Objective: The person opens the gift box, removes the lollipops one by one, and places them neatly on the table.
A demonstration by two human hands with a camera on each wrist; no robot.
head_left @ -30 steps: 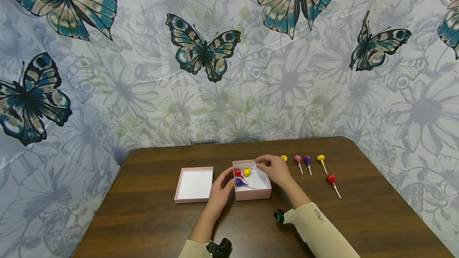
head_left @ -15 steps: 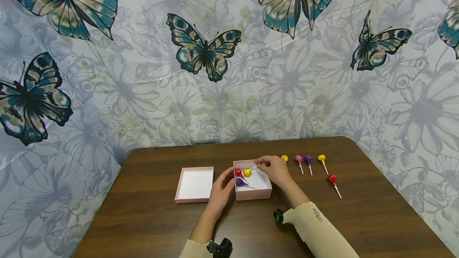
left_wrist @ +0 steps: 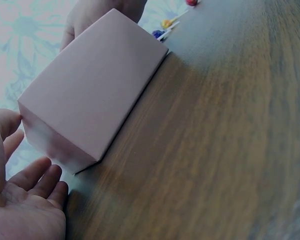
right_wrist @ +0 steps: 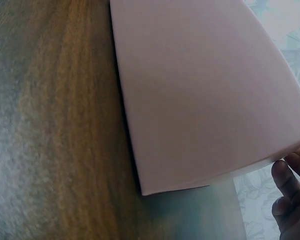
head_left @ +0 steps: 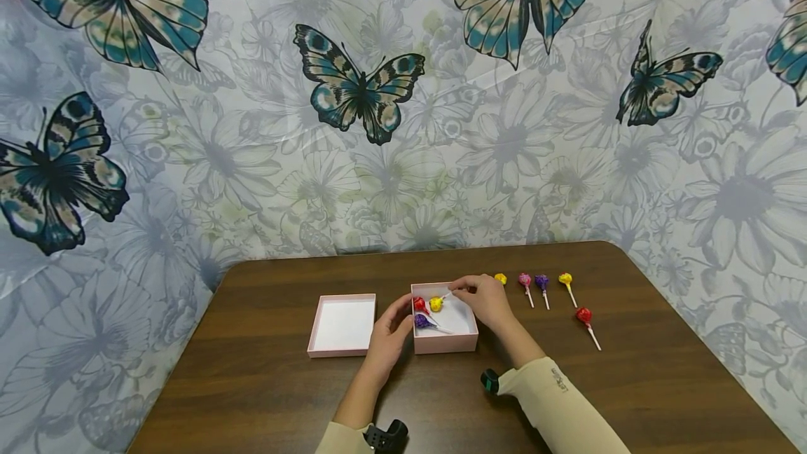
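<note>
A pink box (head_left: 445, 343) with a white inside stands on the table. My left hand (head_left: 387, 335) is at its left side; in the left wrist view the thumb touches the box's corner and the other fingers lie loosely bent beside the wall. Over the right part of the box, my right hand (head_left: 482, 300) pinches the stick end of a yellow lollipop (head_left: 436, 304), whose head is at the box's inside. A red lollipop (head_left: 419, 305) and a purple lollipop (head_left: 423, 321) lie in the box along its left. In the right wrist view the box wall hides the lollipops.
The shallow pink lid (head_left: 341, 354) lies left of the box, white inside up. To the right on the brown table (head_left: 656, 384) are several lollipops: yellow (head_left: 500, 277), pink (head_left: 525, 279), purple (head_left: 541, 281), another yellow (head_left: 565, 278) and red (head_left: 583, 314). A butterfly-print cloth (head_left: 504, 181) hangs behind.
Almost nothing has moved. The yellow lollipop's head sits very slightly lower and its stick shows a little less; both hands keep their places at the box.
</note>
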